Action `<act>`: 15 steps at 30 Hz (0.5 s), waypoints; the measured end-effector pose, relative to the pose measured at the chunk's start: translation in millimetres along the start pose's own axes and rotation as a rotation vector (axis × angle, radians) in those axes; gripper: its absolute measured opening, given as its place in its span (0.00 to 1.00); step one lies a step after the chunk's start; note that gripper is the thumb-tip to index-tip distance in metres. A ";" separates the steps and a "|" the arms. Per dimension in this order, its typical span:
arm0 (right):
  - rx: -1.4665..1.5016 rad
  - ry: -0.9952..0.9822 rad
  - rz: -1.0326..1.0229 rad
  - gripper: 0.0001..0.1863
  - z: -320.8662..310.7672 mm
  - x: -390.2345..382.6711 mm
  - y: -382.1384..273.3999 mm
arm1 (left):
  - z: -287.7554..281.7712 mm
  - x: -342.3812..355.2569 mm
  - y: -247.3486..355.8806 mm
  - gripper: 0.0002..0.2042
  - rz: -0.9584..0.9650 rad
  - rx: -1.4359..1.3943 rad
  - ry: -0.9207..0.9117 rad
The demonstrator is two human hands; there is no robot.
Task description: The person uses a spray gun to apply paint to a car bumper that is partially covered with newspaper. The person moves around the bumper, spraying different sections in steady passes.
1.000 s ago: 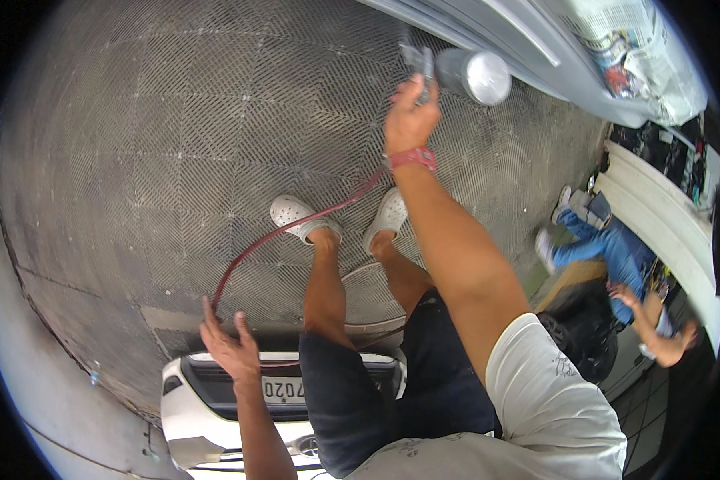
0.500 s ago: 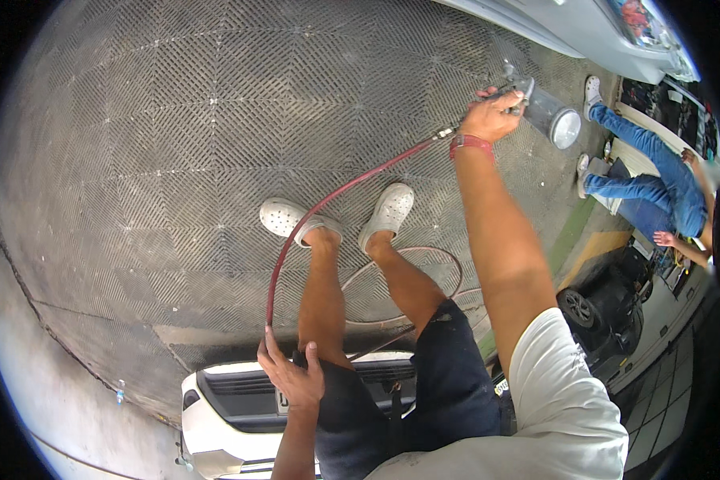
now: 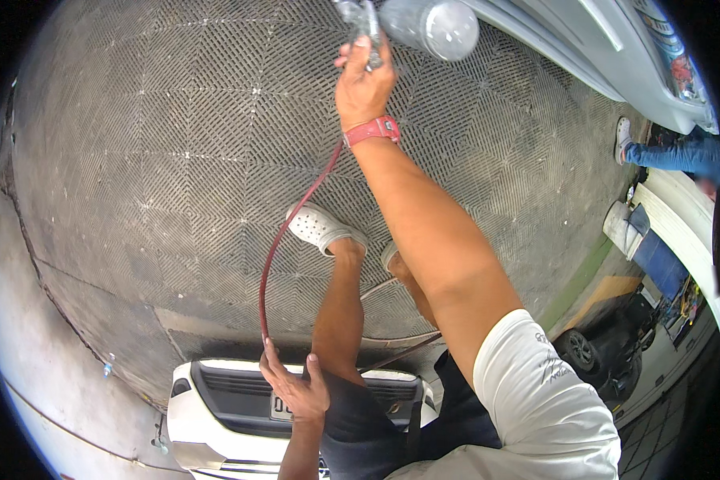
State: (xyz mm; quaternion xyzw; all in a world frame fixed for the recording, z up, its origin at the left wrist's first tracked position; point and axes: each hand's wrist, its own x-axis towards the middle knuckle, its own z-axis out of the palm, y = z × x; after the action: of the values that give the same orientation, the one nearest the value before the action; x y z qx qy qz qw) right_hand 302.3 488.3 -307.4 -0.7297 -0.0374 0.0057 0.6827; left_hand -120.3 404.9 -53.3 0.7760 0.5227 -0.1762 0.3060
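Two hands in the head view, well apart: right hand [image 3: 366, 90] clamped on a spray gun [image 3: 371, 26] near pale bodywork [image 3: 608, 68]; left hand [image 3: 298, 390], fingers extended, thumb apart, at the red hose [image 3: 269, 264]. Apparently at the step of handling spray gun and hose together; next, probably calls for slack clear of the shoe [image 3: 322, 229].

The left camera of a head-worn fisheye pair looked steeply down, upright, along the person's own body. The white T-shirt [image 3: 548, 384] sat close to the lens at the lower edge; the perforated clogs [image 3: 318, 227] and ribbed floor tiles [image 3: 176, 192] lay farther off, the right hand [image 3: 366, 90] near the top edge.
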 end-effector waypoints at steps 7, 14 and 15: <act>-0.222 0.062 -0.017 0.22 -72.6 14.0 -2.6 | 5.0 -1.7 10.7 0.40 -0.021 -0.016 -0.031; -0.534 0.395 0.027 0.22 -254.3 52.4 -0.2 | 13.5 1.5 22.7 0.39 0.050 0.001 -0.116; -0.567 0.441 0.034 0.24 -279.7 60.6 -4.2 | 14.8 1.8 24.7 0.39 0.048 0.003 -0.135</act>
State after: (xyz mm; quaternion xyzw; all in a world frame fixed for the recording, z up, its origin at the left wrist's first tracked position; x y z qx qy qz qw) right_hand 379.0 213.8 -281.7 -0.8742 0.1228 -0.1510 0.4448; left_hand -96.2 389.8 -58.3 0.7753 0.4817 -0.2215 0.3433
